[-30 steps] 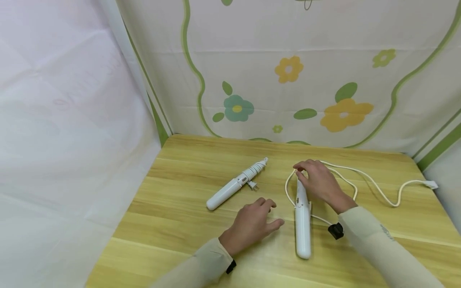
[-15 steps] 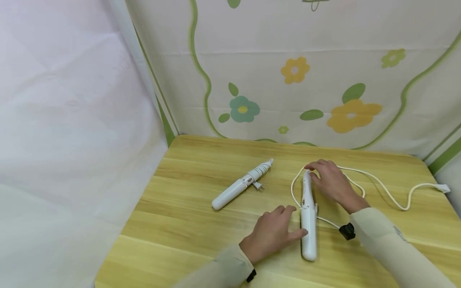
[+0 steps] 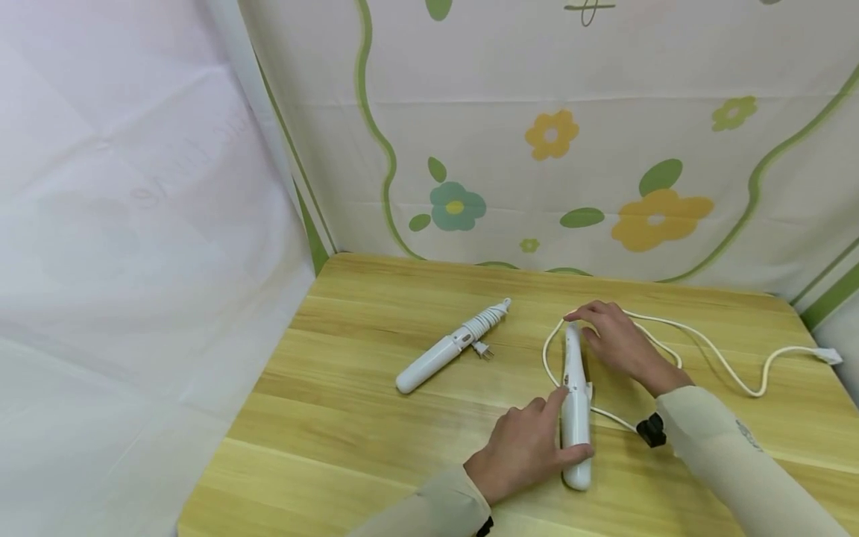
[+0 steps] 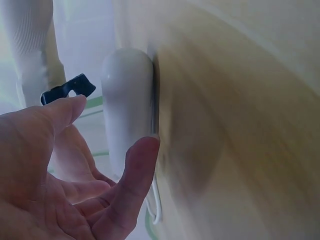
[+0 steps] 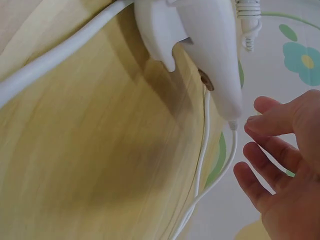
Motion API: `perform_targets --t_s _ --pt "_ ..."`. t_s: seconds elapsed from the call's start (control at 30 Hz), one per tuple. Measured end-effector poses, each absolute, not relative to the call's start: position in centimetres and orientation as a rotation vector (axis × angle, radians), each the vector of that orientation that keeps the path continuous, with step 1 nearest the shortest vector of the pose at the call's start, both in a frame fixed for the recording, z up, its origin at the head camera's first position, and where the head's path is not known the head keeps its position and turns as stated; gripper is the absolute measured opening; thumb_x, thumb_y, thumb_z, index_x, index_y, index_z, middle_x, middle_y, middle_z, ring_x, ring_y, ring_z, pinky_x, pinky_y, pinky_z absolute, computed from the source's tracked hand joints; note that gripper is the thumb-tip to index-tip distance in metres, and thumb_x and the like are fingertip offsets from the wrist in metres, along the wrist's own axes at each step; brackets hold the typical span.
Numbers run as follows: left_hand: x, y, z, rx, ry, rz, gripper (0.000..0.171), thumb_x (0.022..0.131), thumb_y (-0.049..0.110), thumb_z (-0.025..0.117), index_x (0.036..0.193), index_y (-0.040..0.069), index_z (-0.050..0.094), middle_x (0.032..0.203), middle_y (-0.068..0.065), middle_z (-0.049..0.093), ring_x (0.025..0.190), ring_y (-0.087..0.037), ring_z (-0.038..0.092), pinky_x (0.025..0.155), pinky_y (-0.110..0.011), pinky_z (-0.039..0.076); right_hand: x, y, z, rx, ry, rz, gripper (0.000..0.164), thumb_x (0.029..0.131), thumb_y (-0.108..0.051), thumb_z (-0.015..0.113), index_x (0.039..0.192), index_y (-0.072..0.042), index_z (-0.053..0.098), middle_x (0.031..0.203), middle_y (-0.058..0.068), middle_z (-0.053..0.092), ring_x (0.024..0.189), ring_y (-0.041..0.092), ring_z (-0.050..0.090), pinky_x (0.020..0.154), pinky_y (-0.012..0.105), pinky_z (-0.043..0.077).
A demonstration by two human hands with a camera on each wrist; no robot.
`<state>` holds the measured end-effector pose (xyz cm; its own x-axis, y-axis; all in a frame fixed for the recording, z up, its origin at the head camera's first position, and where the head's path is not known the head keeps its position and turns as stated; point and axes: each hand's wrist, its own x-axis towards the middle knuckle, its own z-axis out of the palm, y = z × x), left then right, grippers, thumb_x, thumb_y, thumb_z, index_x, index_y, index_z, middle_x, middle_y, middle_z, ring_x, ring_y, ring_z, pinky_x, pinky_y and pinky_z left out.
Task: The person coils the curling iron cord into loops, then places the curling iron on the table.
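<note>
A white appliance (image 3: 576,426), which looks like a curling iron with a thick rounded barrel and slim handle, lies lengthwise on the table. My left hand (image 3: 520,451) is at its barrel, with the thumb across the near part and a finger by the joint. The left wrist view shows thumb and fingers spread about the barrel (image 4: 127,100). By the handle's far end, my right hand (image 3: 617,343) hovers with loosely bent fingers; in the right wrist view its fingers (image 5: 250,185) are apart from the handle (image 5: 217,65) and cord (image 5: 232,150).
A similar white appliance (image 3: 436,362) lies to the left, its cord wound round the handle and its plug (image 3: 483,350) beside it. A loose white cord (image 3: 711,350) runs to a plug (image 3: 828,356) at the table's right edge. A flowered cloth (image 3: 496,149) stands behind.
My left hand has moved right, from the bare table to the barrel of the right-hand appliance. My right hand stays at the handle's far end. The view has shifted slightly.
</note>
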<state>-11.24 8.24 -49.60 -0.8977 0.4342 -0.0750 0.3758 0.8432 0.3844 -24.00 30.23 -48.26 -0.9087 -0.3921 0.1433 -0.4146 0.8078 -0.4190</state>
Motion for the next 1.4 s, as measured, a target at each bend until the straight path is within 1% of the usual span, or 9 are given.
perform_targets --t_s 0.33,0.57,0.7,0.8,0.93,1.03,1.2,1.3,1.4 --pt "-11.0 9.3 -50.2 0.583 2.818 0.567 0.095 0.094 0.074 0.072 0.170 0.029 0.035 0.115 0.005 0.076 0.079 -0.012 0.069 0.067 -0.025 0.054 -24.2 30.8 -49.0 0.714 -2.902 0.691 0.036 0.102 0.010 0.064 0.133 -0.004 0.075 0.138 0.027 0.067 0.126 0.050 0.058 0.102 0.069 0.048" --pt "-11.2 9.7 -50.6 0.532 2.757 0.677 0.097 0.094 0.063 0.078 0.169 0.023 0.032 0.109 0.006 0.075 0.076 -0.007 0.064 0.066 -0.023 0.051 -24.4 30.6 -49.1 0.724 -2.899 0.689 0.032 0.102 0.008 0.065 0.131 -0.004 0.076 0.136 0.026 0.067 0.125 0.049 0.058 0.100 0.069 0.049" --pt "-11.6 9.7 -50.7 0.451 2.691 0.792 0.086 0.089 0.053 0.084 0.157 0.019 0.043 0.100 0.007 0.071 0.074 -0.007 0.061 0.064 -0.024 0.051 -24.5 30.7 -49.2 0.767 -2.882 0.649 0.033 0.101 0.010 0.065 0.129 -0.003 0.076 0.133 0.025 0.068 0.123 0.048 0.059 0.101 0.068 0.050" --pt "-11.9 9.3 -50.8 0.359 2.628 0.884 0.075 0.085 0.047 0.087 0.145 0.016 0.053 0.098 0.007 0.069 0.076 -0.007 0.062 0.067 -0.025 0.053 -24.6 31.0 -49.5 0.822 -2.855 0.553 0.035 0.098 0.015 0.065 0.126 -0.001 0.077 0.128 0.024 0.070 0.120 0.048 0.061 0.100 0.068 0.050" --pt "-12.4 8.4 -51.1 0.247 2.510 1.021 0.071 0.084 0.041 0.086 0.144 0.015 0.059 0.097 0.007 0.069 0.079 -0.006 0.061 0.070 -0.026 0.053 -24.6 31.7 -49.9 0.869 -2.812 0.379 0.034 0.092 0.019 0.068 0.116 -0.001 0.080 0.120 0.023 0.073 0.112 0.047 0.064 0.094 0.066 0.053" --pt "-12.9 7.6 -51.2 0.236 2.440 1.092 0.062 0.085 0.039 0.084 0.140 0.017 0.066 0.096 0.010 0.069 0.080 -0.003 0.060 0.072 -0.024 0.052 -24.6 32.2 -50.3 0.867 -2.802 0.277 0.032 0.090 0.017 0.071 0.111 -0.004 0.082 0.118 0.021 0.074 0.109 0.045 0.065 0.087 0.064 0.055" --pt "-13.9 6.2 -51.3 0.261 2.350 1.171 0.041 0.088 0.035 0.082 0.125 0.020 0.076 0.096 0.016 0.073 0.081 0.002 0.062 0.075 -0.021 0.052 -24.6 33.0 -50.7 0.858 -2.799 0.219 0.028 0.091 0.015 0.072 0.103 -0.008 0.081 0.118 0.019 0.074 0.108 0.043 0.066 0.080 0.062 0.054" --pt "-14.5 5.3 -51.1 0.269 2.328 1.185 0.038 0.088 0.033 0.079 0.123 0.019 0.078 0.097 0.017 0.075 0.082 0.002 0.064 0.078 -0.021 0.052 -24.5 33.5 -50.7 0.857 -2.807 0.248 0.026 0.092 0.014 0.071 0.100 -0.009 0.079 0.118 0.019 0.074 0.109 0.044 0.067 0.081 0.063 0.054" --pt "-15.1 4.2 -51.0 0.282 2.341 1.173 0.040 0.089 0.033 0.077 0.127 0.019 0.078 0.100 0.016 0.076 0.085 0.002 0.064 0.080 -0.021 0.053 -24.5 33.9 -50.7 0.855 -2.834 0.291 0.026 0.093 0.013 0.069 0.103 -0.009 0.079 0.117 0.018 0.075 0.112 0.045 0.069 0.086 0.067 0.053"
